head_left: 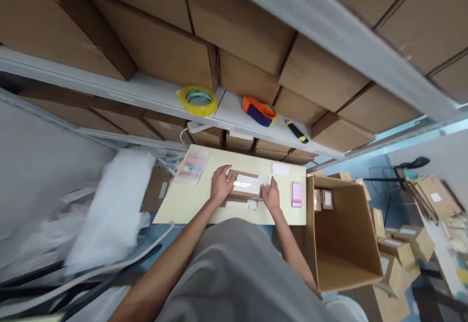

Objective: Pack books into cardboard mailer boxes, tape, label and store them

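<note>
A small brown cardboard box (243,196) lies on the cream tabletop (179,202) in front of me, with a white label (244,183) that shines on its top. My left hand (221,185) grips the left end, its thumb resting on the top. At the right end, my right hand (271,195) holds the box, thumb at the label's edge. A white slip (237,205) shows beside the near side of the box; what it lies on is partly hidden. Right of my right hand is a pink-screened phone (296,194).
A large open carton (345,234) stands against the table's right edge, small boxes inside. The shelf ahead holds a yellow tape roll (198,100), an orange-and-blue tape dispenser (259,111) and a cutter knife (297,131). Printed papers (192,166) lie at left, white wrap (113,205) beyond.
</note>
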`<state>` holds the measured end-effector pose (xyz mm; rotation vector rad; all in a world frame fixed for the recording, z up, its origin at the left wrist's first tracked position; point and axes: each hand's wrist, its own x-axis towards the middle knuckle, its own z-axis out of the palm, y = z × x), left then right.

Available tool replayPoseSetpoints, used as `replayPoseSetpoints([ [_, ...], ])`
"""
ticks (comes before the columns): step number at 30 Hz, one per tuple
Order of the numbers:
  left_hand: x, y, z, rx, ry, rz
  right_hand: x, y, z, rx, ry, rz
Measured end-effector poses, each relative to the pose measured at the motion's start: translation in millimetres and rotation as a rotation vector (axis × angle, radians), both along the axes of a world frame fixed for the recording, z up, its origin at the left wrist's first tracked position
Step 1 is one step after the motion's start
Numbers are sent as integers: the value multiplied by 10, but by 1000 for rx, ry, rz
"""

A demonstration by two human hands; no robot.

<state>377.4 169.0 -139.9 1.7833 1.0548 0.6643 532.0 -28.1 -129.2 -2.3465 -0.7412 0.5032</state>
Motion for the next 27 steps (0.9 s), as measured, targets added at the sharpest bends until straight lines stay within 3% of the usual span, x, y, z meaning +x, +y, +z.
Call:
replayPoseSetpoints([
  [3,347,184,447,114,-200,52,297,335,520,77,-190,58],
  [8,963,587,1537,259,-464,63,748,1259,1631,217,-455,260],
  [10,1106,699,1874,291,-534,68,849,1637,1915,193,-503,332],
  [12,1163,757,2072,308,-568,89,906,1958,2054,62,-526,365],
  [15,1103,761,2121,300,-573,104,949,2304,2080,-97,-529,338],
  [20,823,643,1868,213,-539,119,1016,2506,2067,-43,-402,299],
  [23,611,494,1668,94,-499,114,943,2347,2018,70,-313,272],
  [27,233,146,1426,-69,-550,50,462,1739,1725,373,-68,266],
])
